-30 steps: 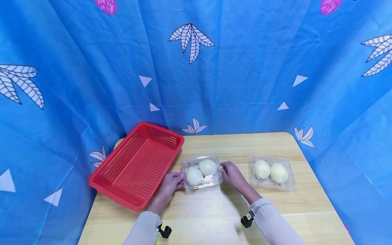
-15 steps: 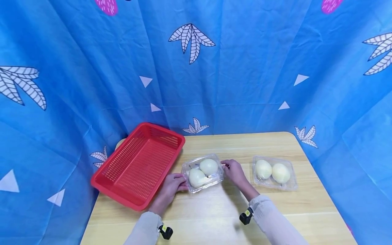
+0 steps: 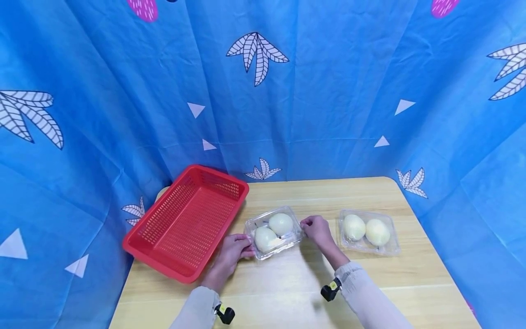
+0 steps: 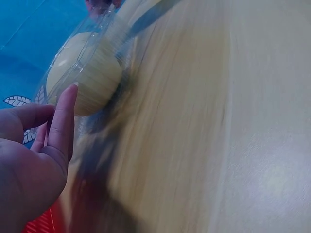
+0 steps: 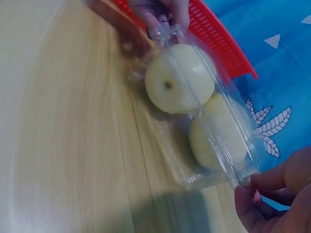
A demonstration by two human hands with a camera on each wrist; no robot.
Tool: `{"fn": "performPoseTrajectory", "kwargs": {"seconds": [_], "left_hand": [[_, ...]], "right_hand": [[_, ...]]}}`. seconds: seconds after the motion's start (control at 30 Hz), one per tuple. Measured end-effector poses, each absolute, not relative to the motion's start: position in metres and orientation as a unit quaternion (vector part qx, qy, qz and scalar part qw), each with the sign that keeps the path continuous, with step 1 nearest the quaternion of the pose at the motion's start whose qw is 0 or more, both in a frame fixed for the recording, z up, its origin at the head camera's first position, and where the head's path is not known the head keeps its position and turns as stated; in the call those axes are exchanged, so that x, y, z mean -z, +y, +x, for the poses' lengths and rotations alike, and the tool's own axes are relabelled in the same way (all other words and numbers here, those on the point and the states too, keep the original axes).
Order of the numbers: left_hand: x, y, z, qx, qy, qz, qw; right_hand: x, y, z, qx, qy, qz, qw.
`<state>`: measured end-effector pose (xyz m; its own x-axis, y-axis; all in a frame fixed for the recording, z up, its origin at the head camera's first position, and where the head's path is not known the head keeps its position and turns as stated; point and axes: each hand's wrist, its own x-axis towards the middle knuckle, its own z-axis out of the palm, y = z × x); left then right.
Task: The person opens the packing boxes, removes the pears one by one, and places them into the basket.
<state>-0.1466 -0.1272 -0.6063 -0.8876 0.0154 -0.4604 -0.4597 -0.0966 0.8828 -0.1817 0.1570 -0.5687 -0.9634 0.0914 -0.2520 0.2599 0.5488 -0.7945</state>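
A clear plastic clamshell box [image 3: 281, 250] with two pale yellow pears [image 3: 281, 224] is between my hands in the head view. My left hand [image 3: 235, 250] pinches its left end; the left wrist view shows thumb and fingers on the thin plastic edge. At the opposite end, my right hand [image 3: 318, 229] pinches the rim between thumb and fingers, seen close in the right wrist view. The box sits tilted, and a shadow falls on the wood beneath it. Its lid looks closed over the pears [image 5: 180, 80].
A red perforated plastic basket [image 3: 193, 226] stands on the left of the wooden table [image 3: 283, 292]. To the right lies a second clear box [image 3: 392, 249] with two pears [image 3: 377, 232]. A blue patterned curtain [image 3: 328, 114] hangs behind and at both sides.
The box has turned slightly, its left end coming nearer to me. My right fingers have shifted a little on its right edge, and both hands stay at the ends.
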Motion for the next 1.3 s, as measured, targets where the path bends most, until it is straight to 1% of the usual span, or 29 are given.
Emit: {"fn": "performPoseTrajectory", "kwargs": {"seconds": [0.23,0.5,0.7,0.87,1.07,1.3], "left_hand": [[0.611,-0.123,-0.143,-0.747,0.626,-0.167,0.148],[0.617,-0.121,-0.141,-0.768,0.6,-0.135,0.179],[0.624,-0.12,-0.139,-0.794,0.561,-0.127,0.196],[0.626,-0.114,-0.135,-0.81,0.539,-0.138,0.184],[0.625,-0.109,-0.133,-0.815,0.534,-0.148,0.171],[0.627,-0.091,-0.129,-0.816,0.531,-0.157,0.168]], "right_hand": [[0.568,0.161,-0.183,0.506,0.845,0.136,0.105],[0.57,0.165,-0.185,0.564,0.8,0.172,0.11],[0.573,0.163,-0.184,0.606,0.767,0.185,0.098],[0.578,0.161,-0.184,0.646,0.728,0.212,0.088],[0.58,0.16,-0.184,0.68,0.683,0.248,0.1],[0.579,0.151,-0.182,0.71,0.647,0.259,0.102]]}}
